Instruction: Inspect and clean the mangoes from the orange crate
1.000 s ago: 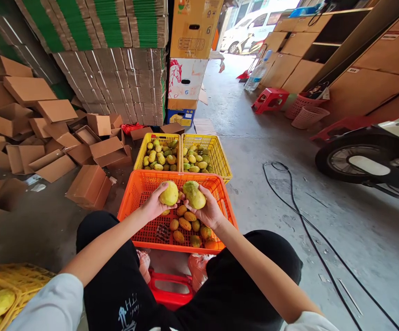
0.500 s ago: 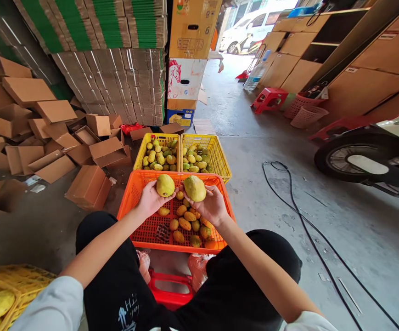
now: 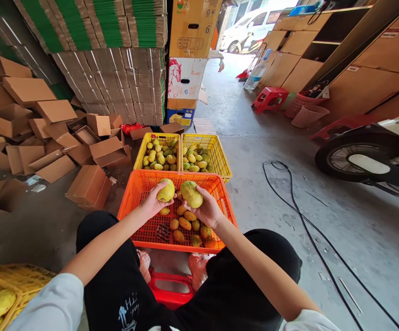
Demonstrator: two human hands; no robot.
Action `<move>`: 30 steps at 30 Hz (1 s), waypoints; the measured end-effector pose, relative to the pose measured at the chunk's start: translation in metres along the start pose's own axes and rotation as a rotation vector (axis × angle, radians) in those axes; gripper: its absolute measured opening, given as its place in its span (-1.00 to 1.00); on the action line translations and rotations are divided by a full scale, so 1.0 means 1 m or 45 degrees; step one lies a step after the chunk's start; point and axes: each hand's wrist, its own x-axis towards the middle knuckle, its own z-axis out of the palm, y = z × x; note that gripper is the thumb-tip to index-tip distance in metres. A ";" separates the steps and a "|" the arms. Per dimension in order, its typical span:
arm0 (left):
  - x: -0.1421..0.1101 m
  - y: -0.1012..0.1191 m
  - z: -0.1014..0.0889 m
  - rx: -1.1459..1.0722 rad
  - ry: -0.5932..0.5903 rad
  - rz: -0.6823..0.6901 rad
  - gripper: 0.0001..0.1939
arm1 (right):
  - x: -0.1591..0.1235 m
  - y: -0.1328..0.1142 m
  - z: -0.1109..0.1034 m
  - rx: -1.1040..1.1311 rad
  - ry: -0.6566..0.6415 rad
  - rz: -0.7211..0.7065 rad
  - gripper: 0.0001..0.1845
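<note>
My left hand (image 3: 154, 201) is wrapped round a yellow-green papaya (image 3: 165, 191) with a dark spot at one end. A second, lumpier yellow-green papaya (image 3: 191, 194) rests in the curled fingers of my right hand (image 3: 209, 208). Both fruits are held close together, slightly apart, above an orange plastic crate (image 3: 137, 191). Several riper, orange-tinged papayas (image 3: 184, 224) lie in that crate, mostly on its right side, and my right hand covers some of them. A small dark clear-plastic piece (image 3: 162, 233) is on the crate floor.
Two yellow crates (image 3: 220, 154) of greener fruit stand just beyond. Another yellow crate (image 3: 27, 287) of fruit is at lower left. Open cardboard boxes (image 3: 53, 161) are heaped on the left. A black cable (image 3: 302, 220) and a motorbike wheel (image 3: 351, 158) are on the right.
The papaya in my right hand has turned and shifted slightly left and down. The left papaya has also turned and moved a little down. The crates stay put.
</note>
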 end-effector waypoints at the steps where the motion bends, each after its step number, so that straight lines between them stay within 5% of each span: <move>1: 0.000 0.000 0.001 0.002 -0.006 0.001 -0.83 | 0.000 -0.001 0.000 0.016 -0.012 -0.017 -0.80; 8: -0.004 0.007 0.006 -0.188 0.081 -0.030 -0.68 | 0.005 -0.008 -0.003 0.068 -0.063 -0.092 -0.61; 17: -0.004 0.005 0.005 -0.179 -0.055 0.004 -0.77 | 0.003 -0.010 -0.005 0.077 -0.106 -0.182 -0.80; 23: -0.002 -0.002 0.001 -0.093 0.007 0.043 -0.87 | 0.002 -0.007 -0.005 0.032 -0.121 -0.124 -0.69; 30: 0.002 -0.002 -0.002 -0.060 -0.004 0.052 -0.81 | 0.007 -0.006 -0.008 0.022 0.031 -0.180 -0.76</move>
